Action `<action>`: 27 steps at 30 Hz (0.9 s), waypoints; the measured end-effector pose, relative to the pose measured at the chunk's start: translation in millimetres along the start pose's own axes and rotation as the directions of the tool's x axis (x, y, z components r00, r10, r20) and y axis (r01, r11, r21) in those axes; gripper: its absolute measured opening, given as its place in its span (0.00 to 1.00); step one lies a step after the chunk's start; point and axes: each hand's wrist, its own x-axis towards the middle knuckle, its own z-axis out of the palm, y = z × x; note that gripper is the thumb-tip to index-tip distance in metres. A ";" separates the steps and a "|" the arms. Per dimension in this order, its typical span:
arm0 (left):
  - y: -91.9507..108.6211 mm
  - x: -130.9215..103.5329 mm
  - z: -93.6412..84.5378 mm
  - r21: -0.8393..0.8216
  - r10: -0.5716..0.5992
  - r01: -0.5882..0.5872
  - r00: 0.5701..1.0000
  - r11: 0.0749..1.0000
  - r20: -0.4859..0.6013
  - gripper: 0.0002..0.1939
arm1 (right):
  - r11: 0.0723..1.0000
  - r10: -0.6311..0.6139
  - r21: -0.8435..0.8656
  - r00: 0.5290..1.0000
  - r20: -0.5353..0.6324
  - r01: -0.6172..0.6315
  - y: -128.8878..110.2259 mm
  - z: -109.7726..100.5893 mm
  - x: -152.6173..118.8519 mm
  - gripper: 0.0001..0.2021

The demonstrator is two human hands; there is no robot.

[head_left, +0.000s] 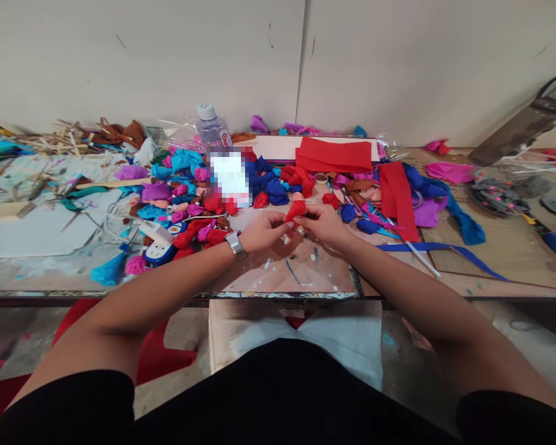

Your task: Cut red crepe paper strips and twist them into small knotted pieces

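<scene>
One crumpled red piece [296, 211] is between the fingertips of both hands, over a bare patch of the surface [259, 275], behind the middle of its front edge. Left grip [265, 232] and right grip [325, 225] are each narrowed on it — thumbs and fingers pinch it from either side. A metal watch [236, 245] circles the left wrist. To the left lies a heap of coloured bundles [180, 165], with a blue-and-white socket block [161, 252] nearer the front edge. Toward the back edge are a folded red sheet [333, 154] and a clear bottle [213, 131] — white-capped, upright. Right of the hands, a red strip [401, 201] lies behind a blue ribbon [449, 248]; a dark flask [519, 127] leans near the back right corner.
</scene>
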 end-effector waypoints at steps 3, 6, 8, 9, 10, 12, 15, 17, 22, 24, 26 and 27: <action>0.3 -0.2 -0.2 0.040 0.007 -0.006 1.000 0.999 -0.028 0.28 | 1.000 -0.005 -0.028 1.000 -0.016 0.005 -0.1 -0.9 -0.5 0.17; 3.2 -0.6 -0.1 0.027 0.019 -0.018 0.999 0.999 -0.027 0.30 | 0.999 0.025 -0.030 1.000 -0.006 -0.025 1.0 -1.7 0.0 0.18; 4.9 -0.8 0.2 0.004 0.019 -0.019 1.000 1.000 -0.014 0.31 | 0.999 0.033 -0.016 0.999 0.000 -0.033 2.0 -1.8 0.6 0.19; 5.3 -0.9 0.4 -0.004 0.020 -0.020 1.000 1.000 -0.009 0.32 | 1.000 0.028 -0.005 1.000 -0.001 -0.028 2.5 -1.9 0.9 0.19; 5.4 -0.9 0.5 -0.005 0.020 -0.020 1.000 1.000 -0.007 0.32 | 1.000 0.018 0.005 1.000 -0.001 -0.018 3.0 -1.9 1.2 0.19; 4.9 -0.8 0.5 0.012 0.021 -0.021 1.000 1.000 -0.018 0.33 | 1.000 -0.002 0.022 1.000 0.005 0.002 4.1 -2.0 1.8 0.18; 3.3 -0.4 0.5 0.042 0.027 -0.024 0.998 0.999 -0.058 0.35 | 0.999 -0.023 0.025 1.000 0.013 0.022 6.3 -2.3 3.0 0.17; 2.9 -0.1 0.9 0.028 0.022 -0.020 0.997 0.999 -0.071 0.35 | 0.999 -0.028 0.018 1.000 0.013 0.028 8.0 -2.6 3.8 0.18; 4.5 0.1 2.3 -0.019 0.021 -0.023 0.996 1.000 -0.087 0.36 | 0.999 0.041 0.010 0.999 0.009 -0.041 7.4 -2.7 2.8 0.23; 4.6 0.0 2.5 -0.026 0.016 -0.019 0.995 0.999 -0.094 0.36 | 0.997 0.077 0.010 0.997 0.005 -0.077 4.3 -2.1 1.1 0.23; 3.8 0.0 2.4 -0.001 0.022 -0.023 0.994 1.000 -0.110 0.36 | 0.996 0.085 0.019 0.996 0.019 -0.085 0.7 -1.0 -0.6 0.23; 3.0 0.1 2.3 0.021 0.033 -0.031 0.992 0.999 -0.124 0.35 | 0.996 0.082 0.023 0.996 0.029 -0.082 -0.8 -0.5 -1.3 0.24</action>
